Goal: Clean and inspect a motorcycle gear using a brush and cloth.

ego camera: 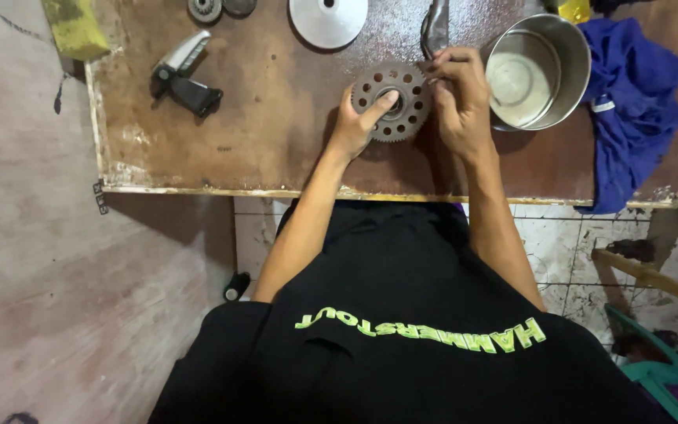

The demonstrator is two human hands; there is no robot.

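My left hand (355, 126) grips the gear (392, 102), a toothed grey disc ringed with round holes, thumb pressed over its centre hub and fingers closed beneath its left rim; my right hand (458, 98) closes on the gear's right rim, fingertips (437, 69) pinched together at its upper right teeth; whether they pinch a small part there I cannot tell. The gear sits over the middle of the brown board (276, 118), nearer the far edge than the near edge; whether it rests flat or is lifted I cannot tell.

Just right of my right hand, a steel bowl (539, 71) lies tipped toward me, its rim close to my knuckles; beyond it a blue cloth (633, 110) covers the right edge of the board and hangs over the near right corner. A dark curved metal part (435, 27) lies at the far edge, just above my right fingertips. A white disc (328, 20) lies at the far edge, left of that. A black and silver footpeg (184, 74) lies toward the left edge, well apart from the gear; bare board lies between them, and along the near edge.
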